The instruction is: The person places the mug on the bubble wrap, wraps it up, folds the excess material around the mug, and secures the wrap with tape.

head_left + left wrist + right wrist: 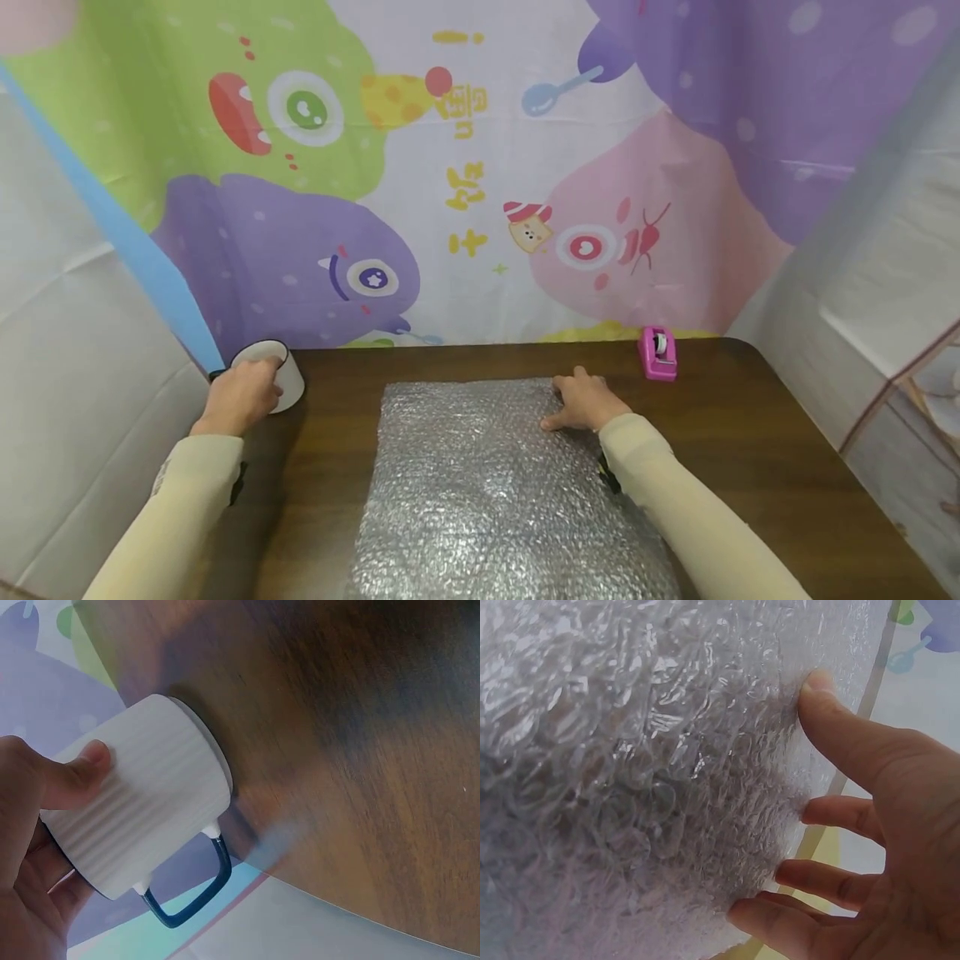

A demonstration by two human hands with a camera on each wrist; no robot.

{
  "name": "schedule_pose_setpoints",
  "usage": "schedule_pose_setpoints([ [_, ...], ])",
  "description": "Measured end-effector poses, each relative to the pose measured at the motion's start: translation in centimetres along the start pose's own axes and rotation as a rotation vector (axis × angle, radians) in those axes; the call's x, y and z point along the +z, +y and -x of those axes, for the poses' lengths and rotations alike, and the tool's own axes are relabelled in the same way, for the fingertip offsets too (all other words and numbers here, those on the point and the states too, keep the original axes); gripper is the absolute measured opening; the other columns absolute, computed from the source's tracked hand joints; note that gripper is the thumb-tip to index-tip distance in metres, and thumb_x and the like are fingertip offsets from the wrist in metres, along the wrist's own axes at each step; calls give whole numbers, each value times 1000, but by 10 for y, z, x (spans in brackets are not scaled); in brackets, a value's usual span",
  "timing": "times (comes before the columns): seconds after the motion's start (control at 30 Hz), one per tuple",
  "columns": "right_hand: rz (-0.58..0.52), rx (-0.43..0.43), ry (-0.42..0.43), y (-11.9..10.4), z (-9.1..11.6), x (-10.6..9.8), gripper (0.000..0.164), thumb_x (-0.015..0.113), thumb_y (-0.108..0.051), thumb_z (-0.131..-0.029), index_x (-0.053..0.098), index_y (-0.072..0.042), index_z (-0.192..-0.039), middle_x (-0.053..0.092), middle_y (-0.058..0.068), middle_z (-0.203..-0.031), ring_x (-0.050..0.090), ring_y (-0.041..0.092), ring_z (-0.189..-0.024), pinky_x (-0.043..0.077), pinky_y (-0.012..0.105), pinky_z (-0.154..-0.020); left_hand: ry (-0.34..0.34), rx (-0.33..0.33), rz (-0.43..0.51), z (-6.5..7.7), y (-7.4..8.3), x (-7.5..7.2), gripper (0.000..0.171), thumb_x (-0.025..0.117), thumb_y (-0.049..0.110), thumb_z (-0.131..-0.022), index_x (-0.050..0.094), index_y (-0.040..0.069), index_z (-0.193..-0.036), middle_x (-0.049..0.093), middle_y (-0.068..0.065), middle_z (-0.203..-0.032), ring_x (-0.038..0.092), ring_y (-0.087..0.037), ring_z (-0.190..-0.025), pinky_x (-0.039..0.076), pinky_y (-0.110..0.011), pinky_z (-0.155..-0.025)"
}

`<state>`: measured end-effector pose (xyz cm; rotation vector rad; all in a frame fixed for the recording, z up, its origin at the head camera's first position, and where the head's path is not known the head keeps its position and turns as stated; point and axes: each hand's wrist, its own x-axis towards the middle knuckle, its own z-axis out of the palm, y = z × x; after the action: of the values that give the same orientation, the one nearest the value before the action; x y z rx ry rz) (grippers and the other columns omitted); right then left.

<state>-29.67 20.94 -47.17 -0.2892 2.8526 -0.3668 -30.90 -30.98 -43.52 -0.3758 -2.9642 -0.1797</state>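
Note:
At the table's back left, my left hand (242, 395) grips a white mug (291, 387) by its wall. The left wrist view shows the thumb on the mug's ribbed outside and the other fingers over the dark rim; its dark blue handle (192, 906) is free. A sheet of bubble wrap (480, 492) lies spread over the middle of the table. On its back right corner rests my right hand (588, 400), thumb and fingers spread, the fingertips touching the film in the right wrist view.
A pink tape dispenser (658, 354) stands at the back right of the brown wooden table (322, 467). Behind the table hangs a curtain (465, 292) with cartoon monsters. Pale fabric walls (75, 333) flank the table.

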Motion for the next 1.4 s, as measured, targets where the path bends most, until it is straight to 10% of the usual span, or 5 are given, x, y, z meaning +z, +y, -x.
schedule_pose_setpoints([
  [1.4,-4,8,-2,-1,2,-1,77,84,-46,-84,58,-3,-142,52,29,-135,50,55,-125,45,64,-105,38,70,-63,22,45,0,20,78,1,-82,66,0,-98,70,-17,-76,69,-38,-67,53,-54,-53],
])
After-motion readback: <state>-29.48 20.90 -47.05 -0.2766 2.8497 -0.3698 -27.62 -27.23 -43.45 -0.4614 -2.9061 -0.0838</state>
